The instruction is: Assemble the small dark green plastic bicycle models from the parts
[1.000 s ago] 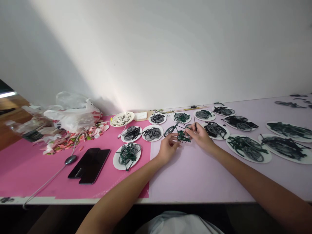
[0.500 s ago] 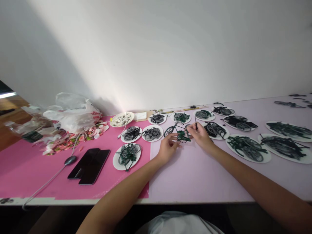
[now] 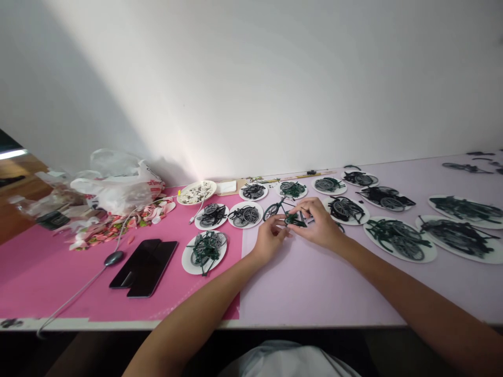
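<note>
A dark green model bicycle (image 3: pixel 272 211) is held upright just above the lilac tabletop, one spoked wheel pointing left. My left hand (image 3: pixel 269 242) is closed on its lower middle, thumb and fingers around the frame. Pinched fingers of my right hand (image 3: pixel 320 226) grip the rear part of the bicycle and hide some of it. Whether a small part sits between the right fingertips, I cannot make out. Just right of that hand lies a plate of black bicycle parts (image 3: pixel 347 209). A plate of spoked wheels (image 3: pixel 246 214) stands to the left.
Several more white plates of bicycle parts (image 3: pixel 401 238) spread along the right. On the pink side lie a plate of green parts (image 3: pixel 204 252), a dark phone-like slab (image 3: pixel 152 268), a mouse (image 3: pixel 113 257), artificial petals (image 3: pixel 102 233) and a plastic bag (image 3: pixel 118 183).
My right hand has moved left and inward, its fingers now against the bicycle's frame. The small dark piece that stuck up from those fingers no longer shows. My left hand stays in place.
</note>
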Demonstrator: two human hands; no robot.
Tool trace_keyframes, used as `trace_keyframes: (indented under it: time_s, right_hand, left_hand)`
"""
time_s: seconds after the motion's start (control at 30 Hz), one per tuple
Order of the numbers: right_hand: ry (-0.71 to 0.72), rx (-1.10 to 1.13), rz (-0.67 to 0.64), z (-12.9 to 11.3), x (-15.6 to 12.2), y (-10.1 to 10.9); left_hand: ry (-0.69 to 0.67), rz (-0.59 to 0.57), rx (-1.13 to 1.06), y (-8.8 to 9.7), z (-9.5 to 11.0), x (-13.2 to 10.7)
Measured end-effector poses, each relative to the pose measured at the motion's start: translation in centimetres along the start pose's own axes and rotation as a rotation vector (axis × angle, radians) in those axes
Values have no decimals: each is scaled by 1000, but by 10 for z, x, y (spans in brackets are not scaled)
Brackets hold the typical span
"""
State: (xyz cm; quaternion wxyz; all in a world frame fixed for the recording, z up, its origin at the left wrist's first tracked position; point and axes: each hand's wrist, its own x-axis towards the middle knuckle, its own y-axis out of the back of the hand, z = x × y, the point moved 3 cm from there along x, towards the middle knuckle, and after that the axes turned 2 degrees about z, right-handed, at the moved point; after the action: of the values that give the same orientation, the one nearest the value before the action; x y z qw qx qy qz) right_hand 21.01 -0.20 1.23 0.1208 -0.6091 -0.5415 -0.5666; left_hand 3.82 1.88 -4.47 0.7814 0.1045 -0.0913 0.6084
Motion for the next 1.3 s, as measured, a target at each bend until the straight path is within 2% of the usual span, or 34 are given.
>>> trace_keyframes:
  time_s: [1.3]
  right_hand:
    - [-30, 29, -11, 0, -2, -3]
  left_hand:
    - [-12, -14, 23, 0, -2, 1]
